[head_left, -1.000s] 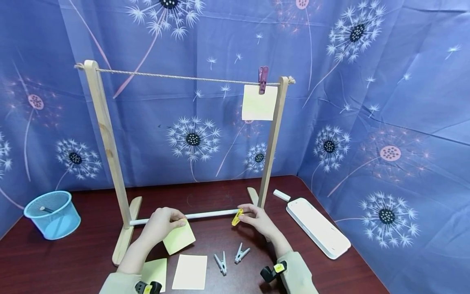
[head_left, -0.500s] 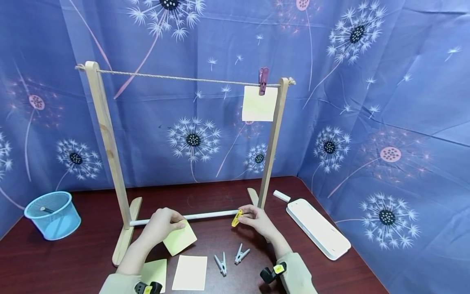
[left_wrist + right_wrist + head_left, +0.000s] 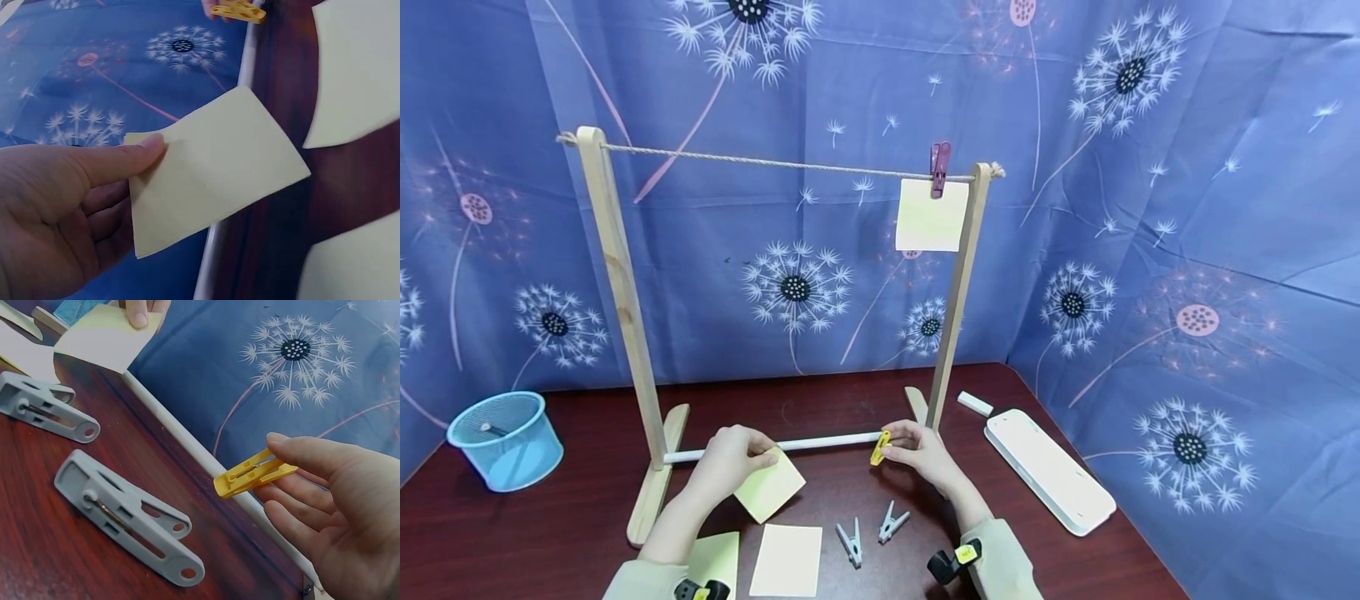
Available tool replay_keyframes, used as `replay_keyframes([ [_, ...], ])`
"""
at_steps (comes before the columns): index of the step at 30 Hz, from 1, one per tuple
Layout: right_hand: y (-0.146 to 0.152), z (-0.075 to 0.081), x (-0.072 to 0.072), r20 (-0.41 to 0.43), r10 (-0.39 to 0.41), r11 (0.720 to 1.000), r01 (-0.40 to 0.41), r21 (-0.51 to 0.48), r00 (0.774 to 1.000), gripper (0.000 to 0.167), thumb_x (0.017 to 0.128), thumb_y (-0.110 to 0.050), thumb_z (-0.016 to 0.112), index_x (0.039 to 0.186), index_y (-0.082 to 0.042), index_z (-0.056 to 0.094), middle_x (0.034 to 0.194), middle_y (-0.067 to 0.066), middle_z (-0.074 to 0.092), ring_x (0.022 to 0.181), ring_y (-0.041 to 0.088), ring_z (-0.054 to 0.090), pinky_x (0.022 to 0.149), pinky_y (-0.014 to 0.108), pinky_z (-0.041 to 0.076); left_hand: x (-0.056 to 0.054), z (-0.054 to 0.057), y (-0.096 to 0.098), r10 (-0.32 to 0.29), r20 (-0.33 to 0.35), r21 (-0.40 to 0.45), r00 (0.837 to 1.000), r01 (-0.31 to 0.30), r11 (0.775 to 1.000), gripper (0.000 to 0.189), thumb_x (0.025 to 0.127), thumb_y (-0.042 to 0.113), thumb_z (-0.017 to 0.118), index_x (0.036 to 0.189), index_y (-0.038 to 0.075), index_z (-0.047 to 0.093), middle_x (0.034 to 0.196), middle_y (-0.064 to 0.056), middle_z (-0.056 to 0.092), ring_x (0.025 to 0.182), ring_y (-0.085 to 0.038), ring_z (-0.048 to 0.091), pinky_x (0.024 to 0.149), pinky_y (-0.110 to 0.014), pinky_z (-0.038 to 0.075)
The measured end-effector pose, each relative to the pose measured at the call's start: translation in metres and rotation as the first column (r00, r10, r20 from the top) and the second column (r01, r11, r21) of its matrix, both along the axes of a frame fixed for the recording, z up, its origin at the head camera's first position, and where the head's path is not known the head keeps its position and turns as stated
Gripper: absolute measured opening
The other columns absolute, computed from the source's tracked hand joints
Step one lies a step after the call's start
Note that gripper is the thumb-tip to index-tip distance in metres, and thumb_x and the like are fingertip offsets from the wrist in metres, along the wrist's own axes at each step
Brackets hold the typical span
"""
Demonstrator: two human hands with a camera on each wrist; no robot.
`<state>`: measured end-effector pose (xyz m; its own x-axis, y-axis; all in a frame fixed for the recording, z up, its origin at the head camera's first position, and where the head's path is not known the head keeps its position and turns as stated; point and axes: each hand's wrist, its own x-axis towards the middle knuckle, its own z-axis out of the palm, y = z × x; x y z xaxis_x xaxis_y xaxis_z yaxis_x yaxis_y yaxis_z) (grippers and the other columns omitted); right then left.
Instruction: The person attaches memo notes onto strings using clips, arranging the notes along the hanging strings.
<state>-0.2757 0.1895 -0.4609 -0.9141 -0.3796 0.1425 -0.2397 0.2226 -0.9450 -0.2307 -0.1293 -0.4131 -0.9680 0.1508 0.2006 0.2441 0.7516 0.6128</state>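
My left hand (image 3: 727, 458) pinches a pale yellow sticky note (image 3: 212, 175) by one corner, thumb on top, and holds it above the table. In my right hand (image 3: 922, 452) a yellow clothespin (image 3: 250, 475) is held between thumb and fingers, its handle end in the grip. Two grey clothespins (image 3: 851, 543) lie on the table between the hands, nearer the front. Two more notes lie at the front left: a cream one (image 3: 787, 560) and a yellow one (image 3: 716, 560) partly behind the left wrist. Above, a purple clothespin (image 3: 939, 169) fastens a hanging note (image 3: 932, 217) to the rope (image 3: 760, 161).
The rope runs between a left wooden post (image 3: 617, 275) and a right wooden post (image 3: 958, 300), joined low down by a white bar (image 3: 831, 442). A blue mesh basket (image 3: 507, 442) stands at left. At right lie a white case (image 3: 1049, 471) and a small white block (image 3: 975, 404).
The note in my left hand has swung slightly to the right. My right hand and its yellow clothespin have shifted very slightly left. The rest stays in place, apart from a small camera shift.
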Motion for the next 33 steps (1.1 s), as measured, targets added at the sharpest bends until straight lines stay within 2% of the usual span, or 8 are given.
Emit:
replay_keyframes([
  [6,-0.002,0.002,-0.001,-0.018,0.005,1.0,-0.005,-0.004,1.0,0.045,0.09,-0.01,0.068,0.124,0.016,0.051,0.115,0.028,0.063,0.097,0.01,0.064,0.079,0.021,0.054,-0.005,-0.007,0.004,0.001,-0.043,0.044,0.999,0.001,0.999,0.008,0.08,0.008,0.077,0.087,0.005,0.077,0.082,-0.006,0.076,0.076,-0.019,0.07,0.064,-0.032,0.053],
  [12,-0.004,0.007,-0.004,-0.039,-0.024,0.999,0.023,-0.027,0.999,0.043,0.09,-0.004,0.067,0.124,0.016,0.051,0.114,0.031,0.061,0.098,0.01,0.063,0.08,0.019,0.052,-0.014,-0.008,0.007,0.053,-0.094,0.14,0.994,-0.039,0.989,0.009,0.08,0.01,0.078,0.088,0.006,0.078,0.084,-0.007,0.076,0.077,-0.02,0.072,0.065,-0.029,0.053],
  [16,-0.007,0.015,-0.005,-0.069,-0.019,0.999,0.016,-0.033,0.997,0.042,0.09,-0.003,0.066,0.123,0.017,0.051,0.113,0.032,0.061,0.098,0.011,0.063,0.081,0.019,0.052,-0.02,-0.009,0.008,0.071,-0.111,0.185,0.991,-0.05,0.981,0.013,0.08,0.011,0.078,0.091,0.005,0.078,0.086,-0.009,0.076,0.079,-0.023,0.073,0.067,-0.032,0.055],
  [21,-0.012,0.035,-0.005,-0.103,0.011,1.0,-0.012,-0.007,0.995,0.039,0.09,-0.004,0.066,0.122,0.013,0.054,0.114,0.031,0.062,0.099,0.012,0.063,0.083,0.02,0.051,-0.027,-0.01,0.009,0.08,-0.107,0.199,0.991,-0.058,0.978,0.014,0.08,0.011,0.079,0.092,0.004,0.078,0.085,-0.01,0.076,0.08,-0.024,0.073,0.067,-0.031,0.055],
  [24,-0.015,0.051,-0.006,-0.118,0.022,0.999,-0.018,0.031,0.993,0.038,0.09,-0.005,0.066,0.124,0.01,0.056,0.116,0.028,0.062,0.104,0.022,0.064,0.084,0.019,0.051,-0.031,-0.008,0.01,0.07,-0.103,0.2,0.992,-0.048,0.979,0.015,0.08,0.012,0.079,0.092,0.003,0.078,0.086,-0.01,0.076,0.081,-0.024,0.073,0.066,-0.03,0.054],
  [28,-0.021,0.077,-0.004,-0.134,0.041,0.998,-0.034,0.058,0.99,0.039,0.091,-0.007,0.066,0.126,0.006,0.057,0.118,0.026,0.063,0.109,0.032,0.063,0.084,0.021,0.052,-0.036,-0.003,0.013,0.021,-0.121,0.182,0.992,0.001,0.983,0.014,0.079,0.011,0.079,0.091,0.003,0.078,0.085,-0.011,0.076,0.079,-0.022,0.073,0.065,-0.029,0.055],
  [33,-0.028,0.108,-0.002,-0.188,0.067,0.995,-0.052,0.083,0.98,0.038,0.091,-0.009,0.067,0.126,0.002,0.059,0.114,0.022,0.066,0.106,0.026,0.066,0.083,0.024,0.055,-0.04,0.009,0.018,-0.015,-0.161,0.166,0.987,0.042,0.985,0.012,0.078,0.01,0.08,0.088,0.004,0.078,0.082,-0.009,0.076,0.077,-0.02,0.073,0.065,-0.028,0.054],
])
